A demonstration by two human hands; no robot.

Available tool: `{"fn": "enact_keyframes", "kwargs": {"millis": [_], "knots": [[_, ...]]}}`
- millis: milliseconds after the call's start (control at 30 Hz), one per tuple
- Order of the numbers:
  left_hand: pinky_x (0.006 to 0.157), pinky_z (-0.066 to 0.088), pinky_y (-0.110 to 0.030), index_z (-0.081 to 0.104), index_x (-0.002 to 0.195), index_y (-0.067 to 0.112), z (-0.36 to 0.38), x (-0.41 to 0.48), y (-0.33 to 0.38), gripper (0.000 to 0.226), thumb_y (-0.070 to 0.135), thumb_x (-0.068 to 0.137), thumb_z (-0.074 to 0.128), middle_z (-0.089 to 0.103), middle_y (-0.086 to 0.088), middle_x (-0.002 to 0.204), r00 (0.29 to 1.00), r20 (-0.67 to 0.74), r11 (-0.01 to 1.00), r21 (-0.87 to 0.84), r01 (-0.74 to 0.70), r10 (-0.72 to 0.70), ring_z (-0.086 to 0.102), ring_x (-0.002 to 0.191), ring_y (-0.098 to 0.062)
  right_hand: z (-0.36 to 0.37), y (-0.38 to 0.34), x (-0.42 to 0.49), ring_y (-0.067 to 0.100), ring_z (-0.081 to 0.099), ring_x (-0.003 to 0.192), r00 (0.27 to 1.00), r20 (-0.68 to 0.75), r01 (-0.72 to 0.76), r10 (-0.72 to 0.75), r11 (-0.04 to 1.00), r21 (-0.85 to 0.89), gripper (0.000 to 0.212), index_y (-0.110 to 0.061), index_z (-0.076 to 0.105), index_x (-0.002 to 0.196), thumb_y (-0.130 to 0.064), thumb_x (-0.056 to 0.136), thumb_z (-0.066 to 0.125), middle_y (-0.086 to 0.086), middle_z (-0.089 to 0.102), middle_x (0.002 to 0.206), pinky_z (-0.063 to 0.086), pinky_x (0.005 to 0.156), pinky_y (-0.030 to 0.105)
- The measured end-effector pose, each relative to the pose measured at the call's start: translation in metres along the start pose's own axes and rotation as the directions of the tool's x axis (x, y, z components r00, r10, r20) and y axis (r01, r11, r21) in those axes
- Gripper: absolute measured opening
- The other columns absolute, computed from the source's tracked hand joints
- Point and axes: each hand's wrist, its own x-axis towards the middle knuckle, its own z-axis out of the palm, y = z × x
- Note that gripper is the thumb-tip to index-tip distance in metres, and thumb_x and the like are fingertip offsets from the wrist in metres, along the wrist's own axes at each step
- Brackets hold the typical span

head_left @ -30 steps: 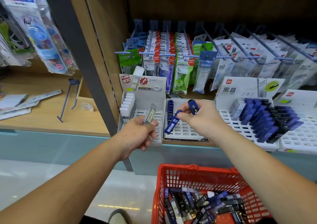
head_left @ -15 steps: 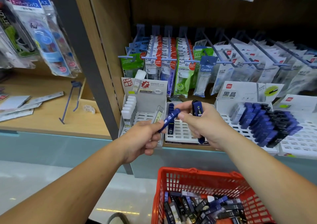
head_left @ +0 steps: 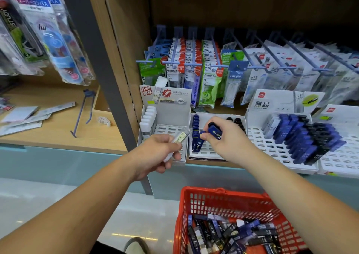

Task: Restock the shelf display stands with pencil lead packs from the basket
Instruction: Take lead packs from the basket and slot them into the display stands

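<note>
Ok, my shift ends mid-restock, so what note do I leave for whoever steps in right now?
Left hand grips a clear lead pack in front of the left stand, not yet slotted.
Right hand holds one blue pack and touches the top of a second blue pack standing tilted in the middle stand.
Done: white packs line the left stand's edge; the right stand is partly filled.
Left: many packs lie in the red basket; plenty of slots are open.
</note>
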Motion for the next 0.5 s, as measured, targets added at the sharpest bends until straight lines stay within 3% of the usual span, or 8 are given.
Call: {"fn": "enact_keyframes", "kwargs": {"millis": [100, 200, 367, 500], "knots": [[0.044, 0.026, -0.021, 0.064, 0.118, 0.013, -0.006, -0.004, -0.002, 0.026, 0.034, 0.105, 0.058, 0.075, -0.006, 0.084, 0.999, -0.014, 0.997, 0.075, -0.032, 0.033, 0.048, 0.049, -0.016, 0.006, 0.003, 0.001, 0.024, 0.061, 0.082, 1.0, -0.006, 0.027, -0.027, 0.998, -0.052, 0.014, -0.025, 0.061, 0.091, -0.029, 0.093, 0.073, 0.0, 0.067, 0.085, 0.052, 0.08, 0.039], [0.045, 0.023, -0.021, 0.065, 0.118, 0.016, -0.009, -0.006, -0.003, 0.026, 0.037, 0.106, 0.055, 0.076, -0.008, 0.086, 0.999, -0.021, 0.995, 0.09, -0.036, 0.038, 0.039, 0.045, -0.016, 0.009, 0.001, 0.001, 0.018, 0.06, 0.08, 0.999, -0.02, 0.039, -0.04, 0.999, -0.015, 0.014, -0.024, 0.062, 0.089, -0.027, 0.092, 0.075, -0.003, 0.067, 0.083, 0.047, 0.074, 0.032], [0.044, 0.027, -0.023, 0.063, 0.125, 0.015, -0.014, -0.006, -0.005, 0.022, 0.02, 0.107, 0.051, 0.073, -0.011, 0.087, 0.999, -0.035, 0.999, -0.054, -0.004, 0.002, 0.044, 0.048, -0.018, 0.011, 0.006, 0.005, 0.027, 0.061, 0.079, 0.999, -0.034, 0.034, -0.038, 0.995, -0.091, 0.015, -0.027, 0.061, 0.088, -0.033, 0.091, 0.074, -0.001, 0.067, 0.081, 0.054, 0.078, 0.044], [0.048, 0.031, -0.026, 0.056, 0.131, 0.029, -0.018, -0.012, -0.005, 0.036, 0.009, 0.102, 0.053, 0.075, -0.014, 0.085, 0.997, -0.048, 0.998, 0.015, -0.06, 0.061, 0.048, 0.052, -0.019, 0.012, 0.009, 0.008, 0.026, 0.06, 0.076, 0.998, -0.048, 0.027, -0.035, 0.988, -0.155, 0.018, -0.033, 0.055, 0.091, -0.036, 0.092, 0.073, -0.007, 0.066, 0.081, 0.055, 0.075, 0.048]]}}
